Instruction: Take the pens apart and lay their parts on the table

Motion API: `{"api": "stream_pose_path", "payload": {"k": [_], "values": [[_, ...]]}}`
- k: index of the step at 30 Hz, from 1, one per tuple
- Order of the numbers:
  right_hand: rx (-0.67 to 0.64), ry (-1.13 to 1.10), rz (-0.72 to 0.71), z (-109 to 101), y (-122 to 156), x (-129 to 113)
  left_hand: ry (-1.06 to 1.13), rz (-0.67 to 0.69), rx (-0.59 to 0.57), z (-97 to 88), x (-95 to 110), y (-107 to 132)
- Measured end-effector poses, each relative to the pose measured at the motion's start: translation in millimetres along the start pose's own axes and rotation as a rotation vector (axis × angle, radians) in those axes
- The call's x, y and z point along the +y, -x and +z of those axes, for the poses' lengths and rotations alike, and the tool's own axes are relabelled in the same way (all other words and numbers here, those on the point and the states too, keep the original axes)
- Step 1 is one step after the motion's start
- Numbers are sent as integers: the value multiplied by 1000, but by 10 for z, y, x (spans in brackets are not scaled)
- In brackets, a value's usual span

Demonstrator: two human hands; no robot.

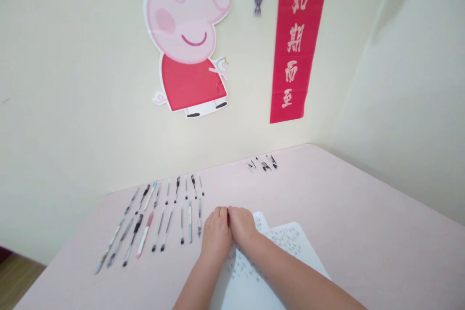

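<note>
Your left hand [217, 230] and right hand [241, 224] rest knuckles-up, side by side and touching, fingers curled under. Palms hidden: can't tell how tightly they close or whether they hold anything. Handwritten sheets [300, 241] lie beneath your hands and forearms on the table [370, 208]. Nearest pen [199, 220] lies just beside your left hand, ending two rows.

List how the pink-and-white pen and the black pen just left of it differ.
Upper part: the pink-and-white pen's is pink; the black pen's is black.
Lower tip: the pink-and-white pen ends in pink, the black pen in black.
Shared: both lie slanted on the table.
</note>
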State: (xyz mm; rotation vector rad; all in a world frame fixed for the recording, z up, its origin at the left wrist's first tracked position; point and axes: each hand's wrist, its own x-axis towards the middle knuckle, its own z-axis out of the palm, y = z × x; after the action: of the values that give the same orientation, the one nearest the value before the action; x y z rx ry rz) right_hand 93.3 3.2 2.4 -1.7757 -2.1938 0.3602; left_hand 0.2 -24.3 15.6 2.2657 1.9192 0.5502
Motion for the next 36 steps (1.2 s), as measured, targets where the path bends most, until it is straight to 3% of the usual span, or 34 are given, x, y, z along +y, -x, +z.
{"api": "stream_pose_path", "payload": {"k": [5,15,24,36], "values": [[68,-7,-109,-54,-112,76,243,70,96,105,-113,85],[8,-103,-119,-6,-565,94,547,-60,130,263,-262,81],[-19,-154,-100,149,-857,-75,538,-37,96,216,-229,54],[-78,-144,-14,293,-1335,-536,585,-75,103,271,-271,42]]}}
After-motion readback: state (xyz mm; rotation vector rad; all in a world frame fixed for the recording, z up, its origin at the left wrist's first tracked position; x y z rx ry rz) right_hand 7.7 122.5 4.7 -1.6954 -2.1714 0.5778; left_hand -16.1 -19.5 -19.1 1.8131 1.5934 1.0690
